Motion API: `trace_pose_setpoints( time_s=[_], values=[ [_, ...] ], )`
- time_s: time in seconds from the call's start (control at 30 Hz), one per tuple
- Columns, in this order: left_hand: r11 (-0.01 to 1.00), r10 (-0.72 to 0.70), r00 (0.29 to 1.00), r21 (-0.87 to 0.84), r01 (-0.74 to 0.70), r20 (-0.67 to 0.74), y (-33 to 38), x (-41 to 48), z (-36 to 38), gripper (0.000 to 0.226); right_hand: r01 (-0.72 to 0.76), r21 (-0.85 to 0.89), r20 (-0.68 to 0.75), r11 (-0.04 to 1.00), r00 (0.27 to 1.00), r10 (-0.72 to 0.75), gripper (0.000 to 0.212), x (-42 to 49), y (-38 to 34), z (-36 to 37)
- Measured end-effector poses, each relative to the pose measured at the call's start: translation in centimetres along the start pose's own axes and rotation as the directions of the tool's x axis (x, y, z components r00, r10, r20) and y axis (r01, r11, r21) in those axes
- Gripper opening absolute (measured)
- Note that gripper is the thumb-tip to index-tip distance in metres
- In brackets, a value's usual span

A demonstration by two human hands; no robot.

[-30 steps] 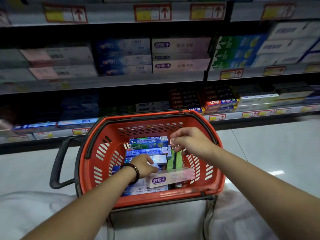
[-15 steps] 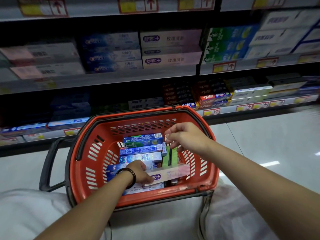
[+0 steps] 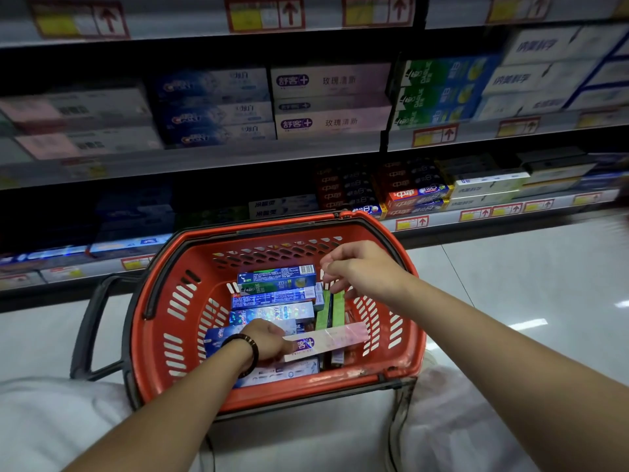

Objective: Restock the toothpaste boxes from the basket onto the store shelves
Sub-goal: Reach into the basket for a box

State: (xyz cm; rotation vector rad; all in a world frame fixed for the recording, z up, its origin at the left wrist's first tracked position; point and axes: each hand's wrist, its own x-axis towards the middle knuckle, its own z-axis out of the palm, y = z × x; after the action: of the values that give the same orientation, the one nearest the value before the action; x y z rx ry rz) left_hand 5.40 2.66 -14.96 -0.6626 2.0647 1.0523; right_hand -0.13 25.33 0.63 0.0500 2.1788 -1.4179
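Now the left hand (image 3: 269,338) grips the pale pink box (image 3: 328,338) lying in the red basket (image 3: 160,301), lower centre; the right hand (image 3: 357,269) hovers, fingers loosely curled, empty. It is best lifted level toward the matching stack (image 3: 332,122), upper centre.

The basket (image 3: 143,321) sits before the person, in front of the shelves (image 3: 204,160), its handle (image 3: 89,321) sticking out to the left. Inside, flat boxes (image 3: 272,311) lie in a row from far wall to near wall, filling the left and middle. To their right two boxes (image 3: 332,310) stand on edge, side by side. A long box (image 3: 333,338) lies crosswise on top, near the front wall, its left end in the left hand (image 3: 269,337). The right hand (image 3: 360,269) hangs over the far right part, above the boxes. Stacked stock (image 3: 330,100) fills the shelves behind. Floor (image 3: 527,284) lies to the right.
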Motion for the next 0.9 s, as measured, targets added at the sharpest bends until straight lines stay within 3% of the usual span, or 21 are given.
trace_pose_setpoints(
  time_s=[0.27, 0.57, 0.9],
  values=[
    [0.993, 0.002, 0.999, -0.117, 0.002, 0.034, 0.2, -0.9, -1.1, 0.015, 0.009, 0.004, -0.012, 1.000, 1.000, -0.009, 0.010, -0.2, -0.2, -0.2],
    [0.988, 0.019, 1.000, -0.151, -0.021, -0.011, 1.0, -3.3, -3.1, 0.025, 0.016, -0.022, -0.028, 1.000, 0.999, -0.017, 0.011, -0.4, -0.5, -0.5],
    [0.957, 0.046, 0.998, -0.283, -0.057, -0.046, 2.8, -6.7, -7.0, 0.010, 0.006, -0.073, -0.036, 0.997, 0.999, -0.008, 0.011, -0.5, -0.5, -0.8]
  ],
)
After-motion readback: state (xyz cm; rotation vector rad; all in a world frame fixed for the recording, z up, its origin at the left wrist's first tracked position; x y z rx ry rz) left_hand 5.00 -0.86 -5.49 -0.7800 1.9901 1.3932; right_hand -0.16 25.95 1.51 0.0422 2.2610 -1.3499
